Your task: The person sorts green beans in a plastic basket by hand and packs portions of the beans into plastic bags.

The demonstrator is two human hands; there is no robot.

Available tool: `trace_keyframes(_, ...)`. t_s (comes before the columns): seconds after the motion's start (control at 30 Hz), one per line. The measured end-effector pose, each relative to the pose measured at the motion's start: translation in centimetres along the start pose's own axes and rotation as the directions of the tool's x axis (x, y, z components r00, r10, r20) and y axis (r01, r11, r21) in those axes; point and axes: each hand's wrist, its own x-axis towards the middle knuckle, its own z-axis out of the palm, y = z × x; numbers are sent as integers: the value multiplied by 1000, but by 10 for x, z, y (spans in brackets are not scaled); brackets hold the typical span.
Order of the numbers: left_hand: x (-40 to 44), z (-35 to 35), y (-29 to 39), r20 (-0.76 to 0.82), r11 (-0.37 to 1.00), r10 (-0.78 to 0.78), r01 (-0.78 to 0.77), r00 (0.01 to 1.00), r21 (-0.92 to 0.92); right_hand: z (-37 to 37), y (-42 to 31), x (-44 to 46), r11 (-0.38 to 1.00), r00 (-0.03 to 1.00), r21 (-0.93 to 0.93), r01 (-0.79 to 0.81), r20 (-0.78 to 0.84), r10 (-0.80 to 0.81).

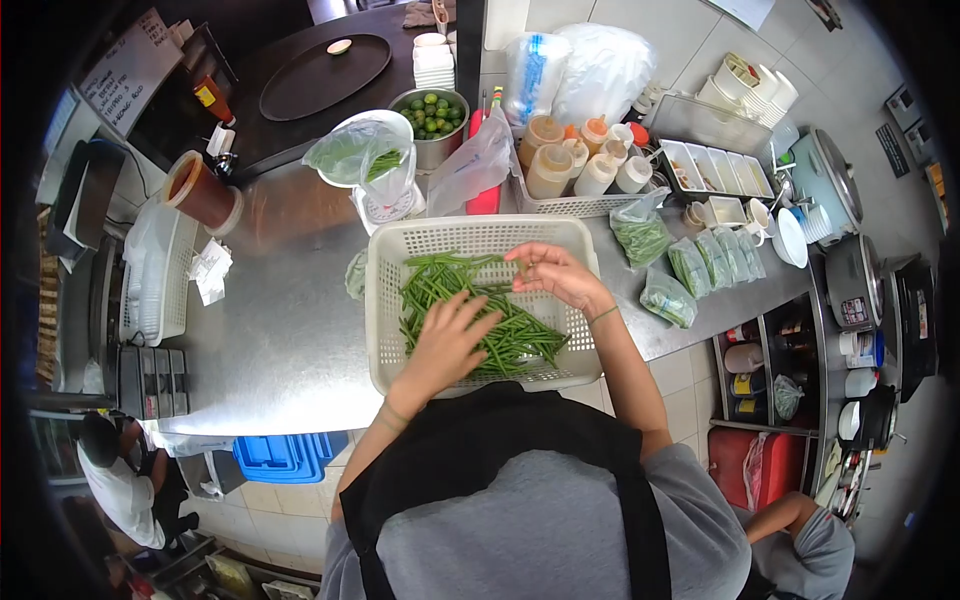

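Our left hand (452, 338) spreads its fingers over slim green beans (522, 338) in the off-white perforated plastic basket (478, 236); our right hand (556, 278) curls above, its grip unclear. They look light, firm, snappable; we'd pinch mid-length.

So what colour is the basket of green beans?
The basket is off-white, clearest in the head view.

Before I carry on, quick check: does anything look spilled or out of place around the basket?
I see no spill: the green beans lie inside the white basket. The crumpled white paper looks stray, though, lying loose on the steel counter to the basket's left.
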Motion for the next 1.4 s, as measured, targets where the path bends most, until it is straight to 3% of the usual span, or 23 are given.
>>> trace_keyframes(0.07,9,24,3,189,975,44,-84,981,208,-10,9,1,960,995,262,100,-39,-93)
trace_keyframes(0.17,23,38,5,274,945,-38,-55,961,322,-19,27,6,917,982,370,151,-162,-97)
trace_keyframes(0.27,45,45,-14,419,989,-35,-29,907,145,-31,34,12,897,973,401,186,-200,-113)
trace_keyframes(0.3,50,41,-21,331,997,5,-29,944,68,-32,36,12,896,966,401,192,-240,-100)
trace_keyframes(0.33,54,36,-28,351,1000,-11,14,936,-7,-34,37,14,895,956,399,200,-280,-89)
trace_keyframes(0.4,66,5,-30,391,983,-36,104,920,-154,-34,35,13,907,937,368,207,-340,-76)
trace_keyframes(0.53,71,-28,-47,287,929,40,70,957,-363,-25,32,11,935,919,292,200,-387,-76)
trace_keyframes(0.57,72,-30,-53,267,936,59,40,962,-350,-24,31,11,939,916,277,204,-391,-84)
trace_keyframes(0.67,67,-31,-60,192,968,-79,121,978,-219,-25,28,8,991,924,-64,119,-359,-134)
trace_keyframes(0.77,61,-29,-47,134,981,-190,184,973,62,-28,48,12,781,952,-625,6,-235,-196)
trace_keyframes(0.87,51,-16,-33,408,981,-195,174,892,88,-7,47,-4,199,985,-965,-170,-167,35)
trace_keyframes(0.9,45,-4,-29,495,975,-213,148,843,168,-2,55,-9,150,989,-978,-147,-142,44)
trace_keyframes(1.0,32,24,-9,430,913,-203,12,880,408,22,67,-19,-43,989,-994,-101,-105,99)
trace_keyframes(1.07,33,36,-11,412,907,-128,-62,902,417,46,61,-24,-232,977,-968,-97,-138,165)
trace_keyframes(1.1,37,34,-15,414,918,-94,-82,905,388,45,77,-23,-310,988,-946,-94,-127,90)
trace_keyframes(1.3,51,42,-32,300,982,-33,-26,953,189,35,82,-11,-227,994,-972,-55,-32,-105)
trace_keyframes(1.4,61,24,-45,333,996,-63,81,941,-41,34,62,-6,-231,980,-964,-128,-88,-176)
